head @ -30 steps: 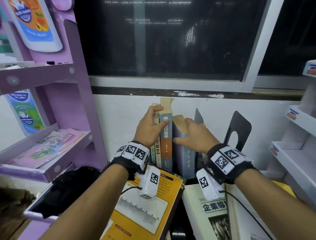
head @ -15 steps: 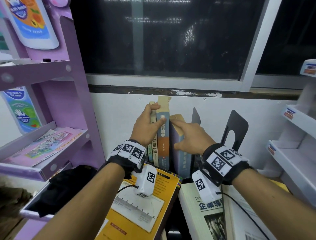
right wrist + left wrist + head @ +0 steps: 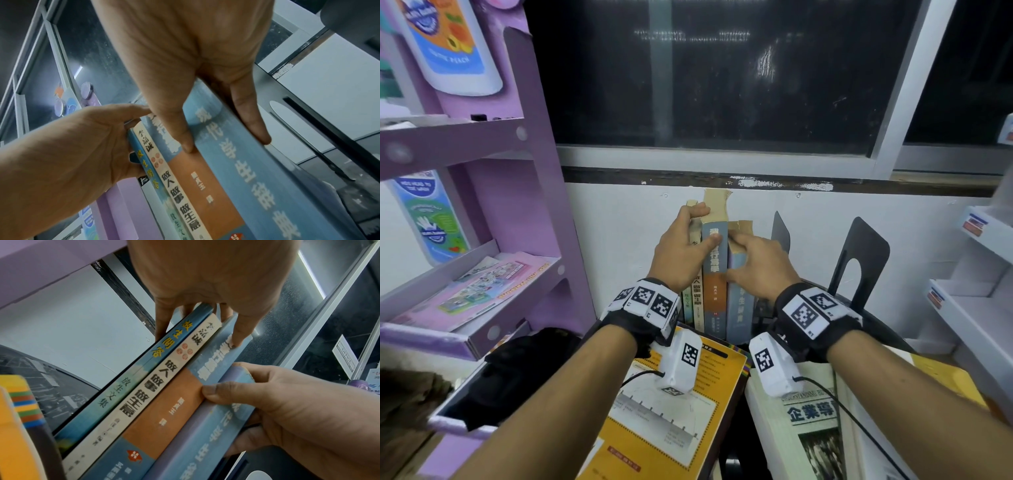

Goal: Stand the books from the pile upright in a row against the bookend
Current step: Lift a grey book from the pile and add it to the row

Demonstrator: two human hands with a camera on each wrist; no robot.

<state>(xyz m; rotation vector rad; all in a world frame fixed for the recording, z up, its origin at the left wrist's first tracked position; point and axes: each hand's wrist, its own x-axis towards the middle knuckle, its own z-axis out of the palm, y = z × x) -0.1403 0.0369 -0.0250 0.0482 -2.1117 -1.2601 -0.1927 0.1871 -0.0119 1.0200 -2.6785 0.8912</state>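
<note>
Four books upright in a row, both hands on them, under a dark window.

The row of books (image 3: pixel 714 274) stands upright against a white wall, spines out: a thin blue one, a cream one, a taller blue-and-orange one with a frayed top, and a pale blue one nearest the black metal bookend (image 3: pixel 780 233). The left hand (image 3: pixel 681 253) curls over the row's left end, thumb on the tall spine. The right hand (image 3: pixel 756 263) pinches the pale blue book (image 3: pixel 246 162) between thumb and fingers. A second arched black bookend (image 3: pixel 859 260) stands right of the row. In front of the row lie a glossy yellow book (image 3: pixel 664 425) and a white paperback (image 3: pixel 808 435), flat. A purple cardboard shelf (image 3: pixel 493 212) stands left of the row, a white shelf (image 3: pixel 976 308) right, and the scuffed sill and dark glass window (image 3: pixel 722 75) above.
</note>
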